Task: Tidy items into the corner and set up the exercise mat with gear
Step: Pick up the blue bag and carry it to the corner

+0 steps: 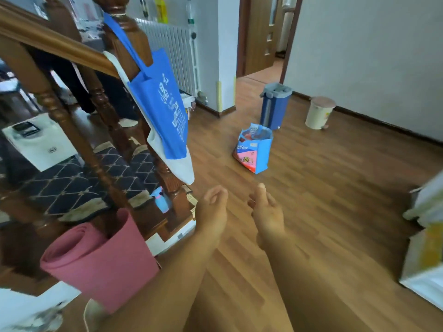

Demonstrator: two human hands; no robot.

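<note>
Both my hands hover empty over the wooden floor, left hand (pixel 212 210) and right hand (pixel 267 212) loosely curled, apart; the rolled pink foam exercise mat (pixel 100 257) stands just left of my left forearm, the blue-and-pink shopping bag (pixel 254 149) well ahead

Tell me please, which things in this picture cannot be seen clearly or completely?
- Pink rolled mat, head view: its lower end is hidden by the left forearm.
- Blue tote bag on the stair post: its print is too small to read.
- Boxes at the right: blurred and cut off by the frame edge.
- Floor bag: its contents cannot be made out.
- Left hand and right hand: both empty, fingers loosely curled.
</note>
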